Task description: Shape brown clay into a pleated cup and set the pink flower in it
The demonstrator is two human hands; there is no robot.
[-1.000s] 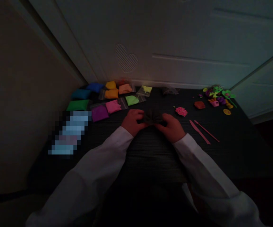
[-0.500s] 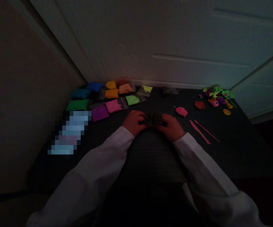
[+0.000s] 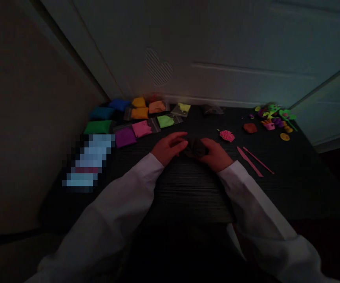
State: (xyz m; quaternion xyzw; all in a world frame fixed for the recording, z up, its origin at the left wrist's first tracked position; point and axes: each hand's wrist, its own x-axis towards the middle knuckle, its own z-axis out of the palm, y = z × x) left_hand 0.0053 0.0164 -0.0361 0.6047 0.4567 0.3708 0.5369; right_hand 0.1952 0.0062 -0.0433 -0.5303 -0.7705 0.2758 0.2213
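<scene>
The scene is very dim. A dark lump of clay (image 3: 195, 147) sits between my hands on a black ribbed mat (image 3: 187, 188). My left hand (image 3: 168, 147) is at its left side with the fingers curled against it. On the lump's right side my right hand (image 3: 215, 154) is closed round it. Both arms wear white sleeves. The lump looks crumpled; its exact shape is hard to make out.
Several bags of coloured clay (image 3: 142, 128) lie in rows at the back left. A pink ribbed clay piece (image 3: 227, 136), a red lump (image 3: 249, 127) and small colourful figures (image 3: 271, 116) sit at the right. Two pink modelling tools (image 3: 254, 160) lie right of my hands. White panelled doors (image 3: 217, 51) stand behind.
The clay was spread like a fan between both hands; now it is bunched into a smaller lump, and my left fingers have shifted rightward over it.
</scene>
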